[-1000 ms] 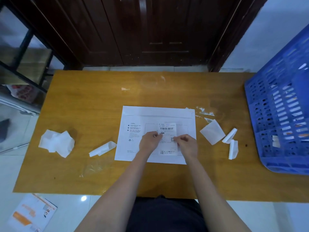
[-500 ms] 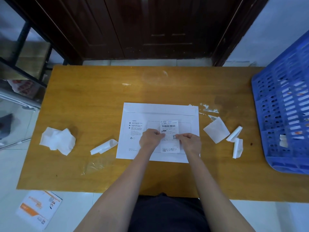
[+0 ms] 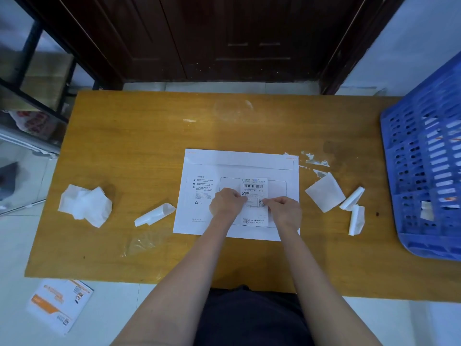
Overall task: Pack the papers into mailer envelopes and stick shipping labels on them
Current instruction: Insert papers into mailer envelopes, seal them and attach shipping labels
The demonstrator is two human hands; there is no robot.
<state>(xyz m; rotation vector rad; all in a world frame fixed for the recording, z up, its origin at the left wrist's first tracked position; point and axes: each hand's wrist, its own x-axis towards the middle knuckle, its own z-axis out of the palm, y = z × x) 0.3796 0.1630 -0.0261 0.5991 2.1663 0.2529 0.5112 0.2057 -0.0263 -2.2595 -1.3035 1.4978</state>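
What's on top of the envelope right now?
A shipping label lies on the envelope, inside its printed frame. Both hands, left and right, press on the label's middle, so that part is covered. Whether it is fully stuck cannot be seen.

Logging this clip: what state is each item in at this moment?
mailer envelope: flat on the table, flap closed
shipping label: lying on the envelope, under both hands
left hand: fingers curled, on the label
right hand: fingers curled, on the label
blue crate: tilted, at the table's right edge
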